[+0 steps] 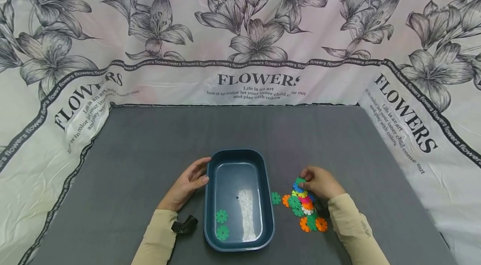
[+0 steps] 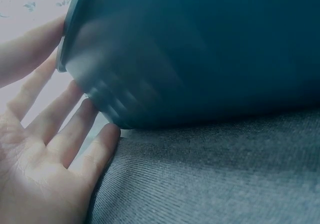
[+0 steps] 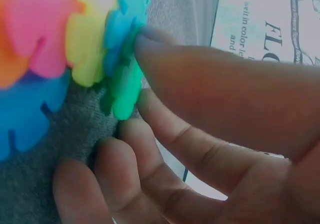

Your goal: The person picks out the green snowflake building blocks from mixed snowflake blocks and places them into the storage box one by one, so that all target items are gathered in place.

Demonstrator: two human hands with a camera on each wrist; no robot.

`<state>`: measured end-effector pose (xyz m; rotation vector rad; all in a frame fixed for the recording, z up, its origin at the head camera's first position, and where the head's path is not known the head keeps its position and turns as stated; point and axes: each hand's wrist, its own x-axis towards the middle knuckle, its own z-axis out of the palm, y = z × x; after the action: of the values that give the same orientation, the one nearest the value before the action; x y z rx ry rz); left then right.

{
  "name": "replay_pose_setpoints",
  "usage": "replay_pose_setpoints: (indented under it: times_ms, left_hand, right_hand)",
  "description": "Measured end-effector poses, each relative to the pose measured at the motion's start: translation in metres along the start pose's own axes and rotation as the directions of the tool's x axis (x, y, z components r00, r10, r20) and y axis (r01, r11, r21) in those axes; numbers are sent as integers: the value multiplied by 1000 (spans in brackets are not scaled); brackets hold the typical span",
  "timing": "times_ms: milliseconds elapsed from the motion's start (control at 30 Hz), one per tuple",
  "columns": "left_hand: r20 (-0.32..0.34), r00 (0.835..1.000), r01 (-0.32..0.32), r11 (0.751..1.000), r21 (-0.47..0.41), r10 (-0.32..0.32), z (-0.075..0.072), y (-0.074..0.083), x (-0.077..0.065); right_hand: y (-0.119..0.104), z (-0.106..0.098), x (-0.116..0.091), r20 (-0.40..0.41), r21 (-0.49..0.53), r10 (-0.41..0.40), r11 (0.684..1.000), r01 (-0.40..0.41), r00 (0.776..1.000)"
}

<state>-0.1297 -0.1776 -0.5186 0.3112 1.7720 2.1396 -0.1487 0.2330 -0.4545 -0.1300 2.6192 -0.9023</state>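
My left hand (image 1: 189, 184) rests against the left side of a dark blue plastic tray (image 1: 239, 155). In the left wrist view its fingers (image 2: 65, 129) lie fairly straight along the tray's outer wall (image 2: 165, 63), with the thumb by the rim. To the right of the tray, my right hand (image 1: 320, 181) pinches a green notched disc (image 3: 126, 91) between thumb and forefinger, at the far end of a pile of notched plastic discs. Blue, yellow, pink and orange discs (image 3: 42, 26) are close beside it. Two green discs (image 1: 222, 232) lie inside the tray, near its front left.
A single green disc (image 1: 276, 198) lies between tray and pile, and orange discs (image 1: 321, 224) lie at the pile's near end. A black object (image 1: 185, 225) is at the left wrist. Flower-printed cloth (image 1: 259, 83) walls the grey table (image 1: 150, 131) at the back and sides.
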Motion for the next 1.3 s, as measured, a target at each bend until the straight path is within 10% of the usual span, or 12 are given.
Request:
replay_pose_setpoints:
  times_ms: [767, 1300]
  left_hand:
    - [-16, 1000, 18, 1000, -1, -18, 0, 0, 1]
    - [-22, 1000, 22, 1000, -2, -22, 1, 2, -1]
  right_hand:
    - [-31, -22, 11, -27, 215, -72, 974, 76, 997]
    - [-106, 0, 31, 221, 524, -233, 848, 86, 947]
